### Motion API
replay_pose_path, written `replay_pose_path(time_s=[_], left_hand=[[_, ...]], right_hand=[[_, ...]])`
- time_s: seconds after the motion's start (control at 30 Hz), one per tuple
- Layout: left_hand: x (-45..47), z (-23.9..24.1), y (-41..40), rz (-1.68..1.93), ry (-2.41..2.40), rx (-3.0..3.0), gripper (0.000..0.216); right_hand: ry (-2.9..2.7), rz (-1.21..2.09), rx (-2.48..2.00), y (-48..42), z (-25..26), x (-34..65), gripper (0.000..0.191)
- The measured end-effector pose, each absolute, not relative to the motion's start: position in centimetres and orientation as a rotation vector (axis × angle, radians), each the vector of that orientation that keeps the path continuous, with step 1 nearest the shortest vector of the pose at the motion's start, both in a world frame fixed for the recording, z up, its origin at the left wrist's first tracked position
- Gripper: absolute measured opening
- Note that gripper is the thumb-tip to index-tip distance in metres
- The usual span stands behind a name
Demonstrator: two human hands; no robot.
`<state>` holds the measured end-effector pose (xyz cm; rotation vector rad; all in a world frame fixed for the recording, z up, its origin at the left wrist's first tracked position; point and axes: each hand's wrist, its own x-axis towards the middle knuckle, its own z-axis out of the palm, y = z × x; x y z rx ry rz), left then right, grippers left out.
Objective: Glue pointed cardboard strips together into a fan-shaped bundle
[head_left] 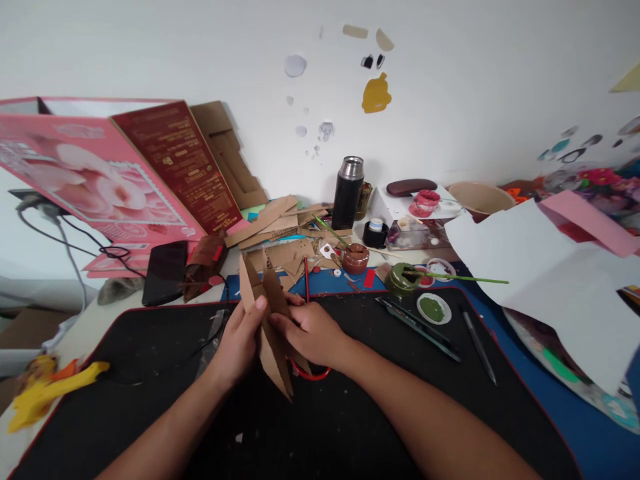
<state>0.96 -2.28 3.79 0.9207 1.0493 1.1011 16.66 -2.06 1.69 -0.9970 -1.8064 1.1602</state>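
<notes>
Upright over the black mat [165, 373] stands a folded piece of brown cardboard [270, 347], its panels at angles to each other. My left hand [245, 333] grips it from the left, thumb pressed on the near panel. My right hand [310, 327] is closed on a right-hand panel, fingers curled round its edge. Below my right hand a red ring-shaped handle [314, 375] shows on the mat, partly hidden by the cardboard and the hand. Just beyond my hands a thin red stick [307, 280] points away from me.
Cardboard scraps [285, 227] lie behind, near a black flask [349, 193]. Open paint jars [403, 279] with brushes, a dish of green paint [434, 309], cutter-like tools [420, 327] and a pen [479, 343] are at right. A pink box [95, 167] and a phone [164, 273] are left.
</notes>
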Motion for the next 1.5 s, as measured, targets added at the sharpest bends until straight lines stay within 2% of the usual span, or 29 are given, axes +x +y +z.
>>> replay_pose_path(time_s=[0.3,0.53,0.73,1.0,1.27,1.5], left_hand=[[0.7,2.9,-2.5,1.07,1.043,0.905,0.061],[1.0,2.1,-2.8,1.07,1.024,0.923,0.05],[1.4,2.8,-2.9,1.095,1.05,0.879,0.06],[1.0,3.3,-1.9,1.159,0.985,0.81,0.057],[1.6,3.6,-2.0,1.216,1.027,0.889,0.054],[1.2,3.3,-1.8,1.221,1.032,0.828,0.048]], right_hand=[[-1.79,1.145,-1.119,-2.3,1.8,17.1,0.055],[-1.905,1.024,-1.125,-2.1,1.5,16.8,0.05],[-1.835,1.082,-1.054,-2.0,1.7,16.8,0.048],[-1.829,1.175,-1.116,-2.3,2.0,17.0,0.038],[-1.958,0.993,-1.222,-2.1,2.2,16.7,0.034],[-1.915,1.155,-1.207,-2.2,2.8,16.8,0.036]])
